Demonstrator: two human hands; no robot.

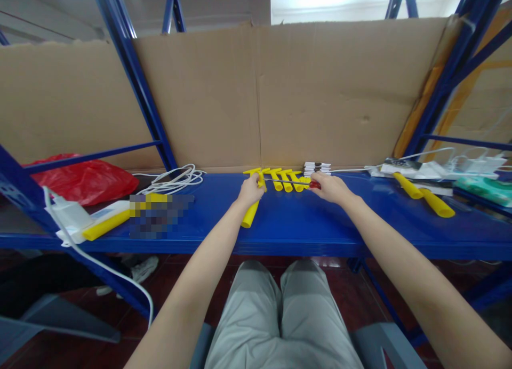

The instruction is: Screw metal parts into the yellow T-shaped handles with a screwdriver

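My left grip [249, 189] is closed around a yellow T-shaped piece [250, 213], near its crossbar, so the thick tubular end slants down toward me, clear of my fingers. My right grip [328, 186] is wrapped around the red handle of a screwdriver [316, 185], its thin shaft pointing leftward, nearly level, at the yellow piece. I judge that one hand steadies the work while the other aims the tool; whether the tip actually touches, I cannot tell, since it ends right by my left fingers.

The held piece sits over the blue table [300, 219], left of a row of similar yellow pieces [288, 187]. Those lie side by side at the same slant, probably to keep each within easy reach. Just behind my right hand, a stack of small white packs [316, 167] sits close to the cardboard [328, 91]; tucked back there, it leaves the front edge free for my forearms.
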